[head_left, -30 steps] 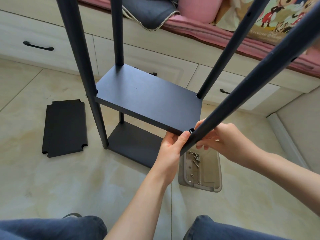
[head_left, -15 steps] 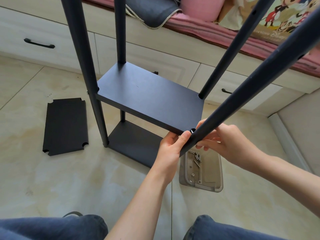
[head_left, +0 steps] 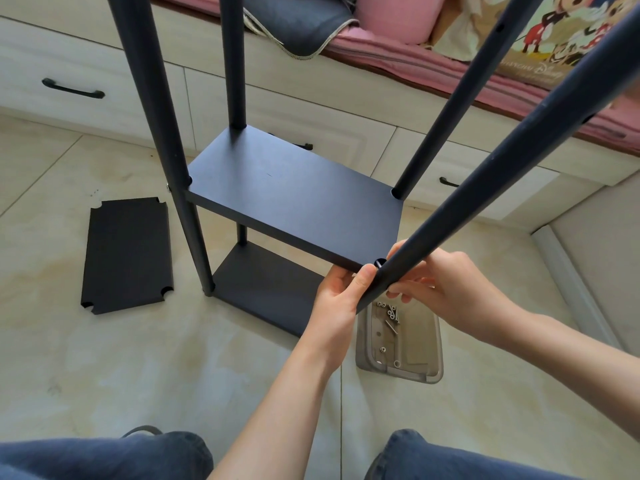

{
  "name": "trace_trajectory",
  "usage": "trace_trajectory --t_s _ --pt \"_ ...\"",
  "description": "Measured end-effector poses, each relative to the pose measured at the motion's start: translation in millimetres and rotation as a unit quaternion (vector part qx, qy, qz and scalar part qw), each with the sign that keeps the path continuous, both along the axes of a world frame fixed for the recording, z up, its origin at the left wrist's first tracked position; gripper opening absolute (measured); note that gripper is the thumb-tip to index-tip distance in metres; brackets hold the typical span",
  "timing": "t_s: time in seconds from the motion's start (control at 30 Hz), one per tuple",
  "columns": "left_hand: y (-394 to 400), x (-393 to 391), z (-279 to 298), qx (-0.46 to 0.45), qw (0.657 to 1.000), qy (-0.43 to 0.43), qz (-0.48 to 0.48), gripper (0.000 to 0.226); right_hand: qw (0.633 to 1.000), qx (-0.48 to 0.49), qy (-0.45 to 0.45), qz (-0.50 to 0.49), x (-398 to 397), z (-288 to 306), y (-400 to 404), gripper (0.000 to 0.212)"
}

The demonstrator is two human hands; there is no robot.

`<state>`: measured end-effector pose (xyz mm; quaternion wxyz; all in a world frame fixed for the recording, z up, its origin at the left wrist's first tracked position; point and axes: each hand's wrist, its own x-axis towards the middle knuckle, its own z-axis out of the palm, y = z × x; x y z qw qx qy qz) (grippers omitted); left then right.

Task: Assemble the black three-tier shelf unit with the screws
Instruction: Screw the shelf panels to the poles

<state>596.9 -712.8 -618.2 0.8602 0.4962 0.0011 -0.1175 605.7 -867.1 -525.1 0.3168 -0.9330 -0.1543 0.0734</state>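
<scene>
Head view: both hands, left [head_left: 341, 299] and right [head_left: 446, 289], gripping near pole [head_left: 485, 188] (screw tray [head_left: 415, 341] partly hidden behind).

We see matt black shelf board [head_left: 294, 199] w/ smooth dark poles [head_left: 485, 174], shiny metal screws [head_left: 393, 311] in translucent plastic tray [head_left: 422, 341], glossy floor tiles [head_left: 138, 358], pale woodgrain drawers [head_left: 86, 57].

Left hand [head_left: 337, 299] gripping middle shelf [head_left: 294, 199] corner, right hand [head_left: 446, 289] fingers [head_left: 403, 289] behind near post [head_left: 485, 181]

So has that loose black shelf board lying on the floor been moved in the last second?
No. The loose shelf board lies in the same spot beside the shelf unit's front-left post.
</scene>
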Motion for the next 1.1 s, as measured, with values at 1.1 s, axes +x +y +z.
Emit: trace_trajectory --t_s 1.1 --pt "9.8 2.6 3.6 0.011 1.0 0.012 -0.005 0.019 1.0 -0.005 -0.011 0.011 -0.3 2.7 4.2 0.028"
